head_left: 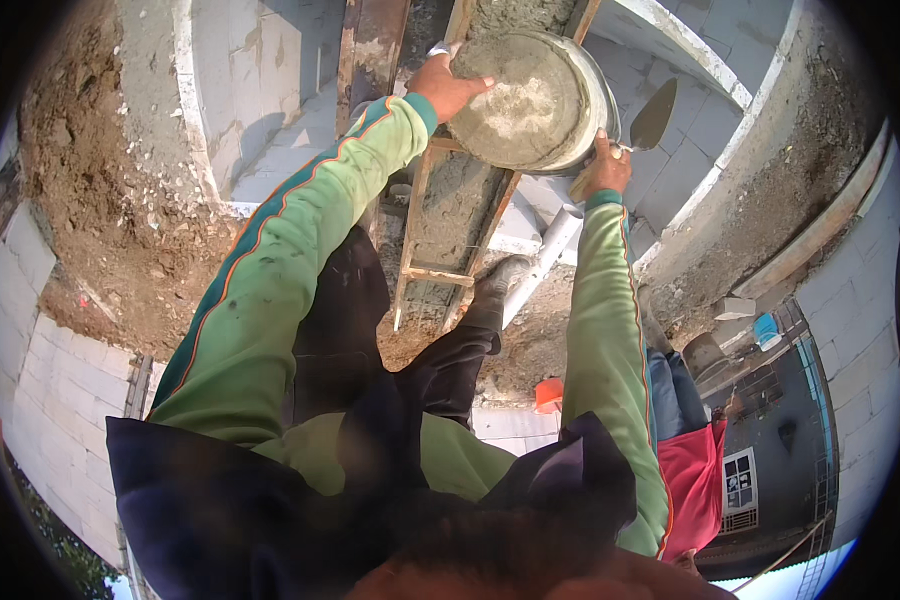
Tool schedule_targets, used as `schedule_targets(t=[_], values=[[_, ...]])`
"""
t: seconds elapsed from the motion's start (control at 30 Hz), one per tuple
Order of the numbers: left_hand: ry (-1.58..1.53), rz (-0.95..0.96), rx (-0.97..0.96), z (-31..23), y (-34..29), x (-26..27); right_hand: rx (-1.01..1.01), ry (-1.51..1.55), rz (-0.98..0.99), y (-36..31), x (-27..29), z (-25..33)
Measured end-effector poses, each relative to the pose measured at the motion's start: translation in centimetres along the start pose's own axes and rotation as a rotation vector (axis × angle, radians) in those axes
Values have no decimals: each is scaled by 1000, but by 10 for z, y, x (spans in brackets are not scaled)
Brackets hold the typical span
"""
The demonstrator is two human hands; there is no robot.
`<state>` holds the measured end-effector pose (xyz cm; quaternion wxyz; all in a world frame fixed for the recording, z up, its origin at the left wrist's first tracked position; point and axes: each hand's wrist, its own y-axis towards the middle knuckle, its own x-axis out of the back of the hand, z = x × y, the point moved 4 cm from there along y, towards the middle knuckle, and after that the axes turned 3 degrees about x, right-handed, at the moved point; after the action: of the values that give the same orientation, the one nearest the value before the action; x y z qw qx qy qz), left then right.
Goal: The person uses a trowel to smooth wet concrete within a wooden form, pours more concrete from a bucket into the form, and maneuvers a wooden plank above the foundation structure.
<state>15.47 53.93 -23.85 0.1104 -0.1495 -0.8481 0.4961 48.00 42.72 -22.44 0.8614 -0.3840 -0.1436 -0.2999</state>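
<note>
A round bucket full of grey wet mortar is held out at arm's length over a narrow timber form. My left hand is closed on its left rim, the thumb lying over the edge by the mortar. On the near right side, my right hand presses against the bucket wall with its fingers wrapped round a trowel. The trowel's pointed blade sticks out to the right, and part of its handle shows below the hand. The bucket's underside is hidden.
Beneath the bucket runs the timber form with grey concrete in it. A white pipe slants beside it. Pale block walls and loose soil flank both sides. Behind right stands a person in a red top, near an orange container.
</note>
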Motion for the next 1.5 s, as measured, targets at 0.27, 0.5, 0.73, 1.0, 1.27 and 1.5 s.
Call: schedule_targets(t=[0.27,0.5,0.73,1.0,1.27,1.5], values=[[44,-130,-868,-91,-75,23,-33,642,-54,-3,34,74],[337,-261,-38,-57,48,-27,-80,315,-198,44,-5,-34],[-31,91,-541,-21,-82,-62,-133,958,321,-82,165,-67],[359,-603,-219,149,-236,28,-378,936,195,-246,404,-137],[741,-404,406,430,-583,49,-376,239,-83,-232,479,-425],[606,-389,921,557,-807,-32,-725,-361,48,-275,603,-606]])
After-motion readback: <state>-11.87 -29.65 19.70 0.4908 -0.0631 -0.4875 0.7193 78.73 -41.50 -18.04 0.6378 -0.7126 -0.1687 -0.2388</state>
